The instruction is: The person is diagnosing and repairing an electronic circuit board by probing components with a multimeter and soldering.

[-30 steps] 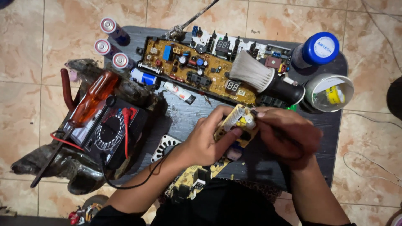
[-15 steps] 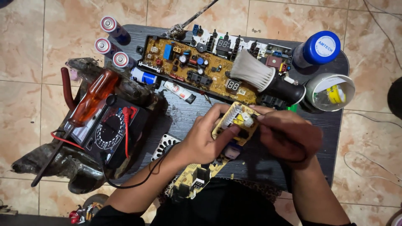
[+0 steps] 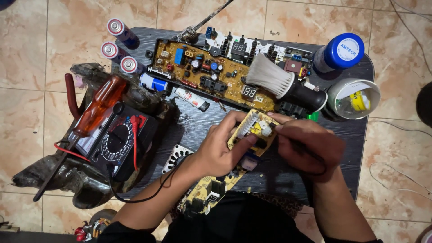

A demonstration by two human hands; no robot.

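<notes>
The left hand [image 3: 220, 150] grips the small circuit board [image 3: 253, 135] from its left, long axis tilted near-to-far. The right hand [image 3: 306, 146], closed around a thin tool, touches the board's far right corner.

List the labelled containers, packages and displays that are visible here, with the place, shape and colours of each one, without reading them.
Blue-capped bottle: far right; round blue lid, white label.
Open clear tub: beside it; yellow roll inside.
Small tube: before the long circuit board; white, red mark, dark cap.
Analog multimeter: left; black, round dial, pale scale window.
Digit display: on that board; small dark rectangle.
</notes>
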